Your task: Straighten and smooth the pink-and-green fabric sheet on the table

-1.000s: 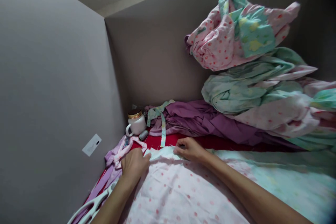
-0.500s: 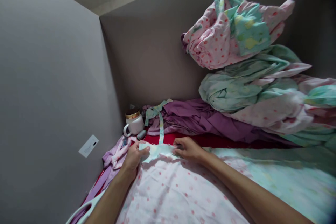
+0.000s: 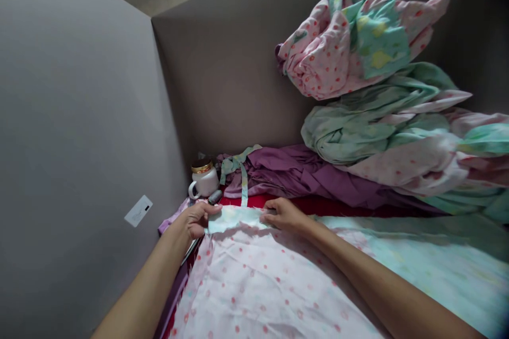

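Hands pinching far edge of thin pink-dotted, mint-bordered cotton fabric (image 3: 254,275) on bed: left hand (image 3: 194,219) and right hand (image 3: 283,214) both clamped on hem. Judged light, limp, non-slip; best held at edge corners. White mug (image 3: 203,183) just beyond.

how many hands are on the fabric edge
2. The left hand pinches the left end of the folded mint edge; the right hand holds its right end. No other hands show.

A red surface (image 3: 318,205) (perhaps a bed) carries spotted cloth (image 3: 258,291), purple fabric (image 3: 302,175) and a mug (image 3: 203,181).
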`<move>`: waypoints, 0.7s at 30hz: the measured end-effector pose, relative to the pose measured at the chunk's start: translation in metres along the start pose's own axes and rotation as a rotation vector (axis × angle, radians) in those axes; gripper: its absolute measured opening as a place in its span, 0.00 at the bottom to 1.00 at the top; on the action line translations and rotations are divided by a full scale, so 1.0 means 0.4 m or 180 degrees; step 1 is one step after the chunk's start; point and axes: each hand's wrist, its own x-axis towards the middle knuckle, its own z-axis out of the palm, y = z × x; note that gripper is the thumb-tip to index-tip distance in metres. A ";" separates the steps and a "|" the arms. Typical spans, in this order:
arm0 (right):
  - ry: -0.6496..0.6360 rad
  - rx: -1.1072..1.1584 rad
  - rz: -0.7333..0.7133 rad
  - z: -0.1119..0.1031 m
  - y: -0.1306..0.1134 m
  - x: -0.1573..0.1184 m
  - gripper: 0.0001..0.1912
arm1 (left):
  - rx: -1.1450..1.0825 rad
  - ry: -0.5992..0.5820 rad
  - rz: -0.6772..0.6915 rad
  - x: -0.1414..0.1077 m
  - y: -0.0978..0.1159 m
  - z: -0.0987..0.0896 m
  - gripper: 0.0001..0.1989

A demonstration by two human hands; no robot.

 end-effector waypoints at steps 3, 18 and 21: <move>-0.0006 -0.0031 -0.0038 0.003 0.001 0.002 0.10 | 0.0284 0.0123 0.0019 0.003 -0.003 0.000 0.17; 0.0335 -0.1339 0.0034 -0.028 -0.005 -0.024 0.16 | 0.3436 0.1859 0.1142 0.042 -0.100 0.081 0.14; 0.0384 -0.1536 0.0120 -0.034 -0.009 -0.026 0.15 | 0.3896 0.1890 0.1147 0.042 -0.108 0.087 0.15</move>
